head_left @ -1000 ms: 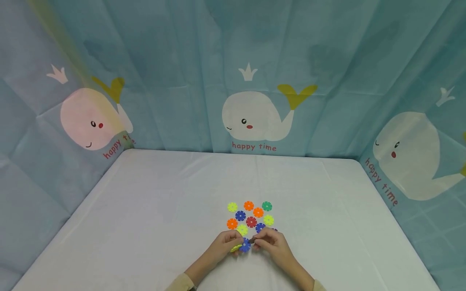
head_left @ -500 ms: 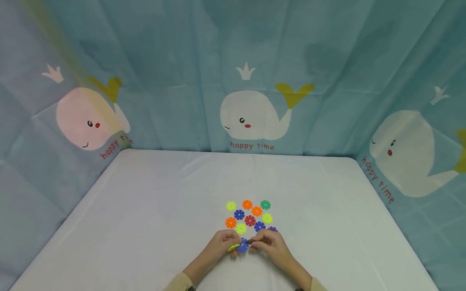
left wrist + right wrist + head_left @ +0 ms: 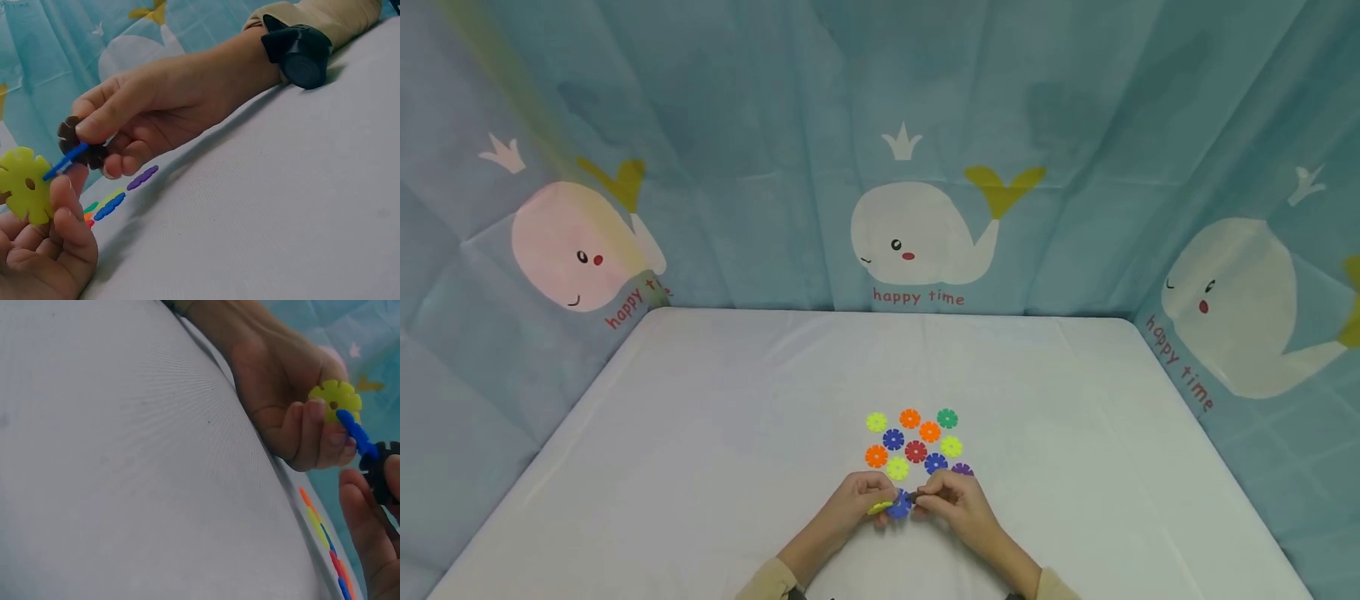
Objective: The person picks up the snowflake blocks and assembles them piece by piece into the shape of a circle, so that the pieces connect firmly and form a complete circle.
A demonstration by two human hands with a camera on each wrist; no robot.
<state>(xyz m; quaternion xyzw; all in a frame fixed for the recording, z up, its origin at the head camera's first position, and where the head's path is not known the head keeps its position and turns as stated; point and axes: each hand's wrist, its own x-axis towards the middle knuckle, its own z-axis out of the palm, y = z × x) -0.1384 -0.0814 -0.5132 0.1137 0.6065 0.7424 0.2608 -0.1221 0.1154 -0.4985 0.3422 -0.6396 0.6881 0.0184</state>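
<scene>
Near the front of the table, my left hand (image 3: 855, 498) holds a yellow notched snowflake disc (image 3: 24, 181). A blue notched disc (image 3: 900, 505) stands edge-on to the yellow one and meets its rim. My right hand (image 3: 958, 502) pinches a dark brown or black notched disc (image 3: 378, 478) between thumb and fingers. The blue disc's other side meets the dark disc's rim; how deep the slots go in cannot be told. Fingers cover part of the dark disc in both wrist views.
Just beyond the hands lie several loose discs, among them an orange disc (image 3: 876, 456), a red disc (image 3: 916, 452), a green disc (image 3: 947, 418) and a purple disc (image 3: 962, 471). The white table (image 3: 737, 400) is bounded by whale-print curtains (image 3: 760, 250).
Both hands keep almost the same place and hold the same discs together. The head view has shifted slightly.
</scene>
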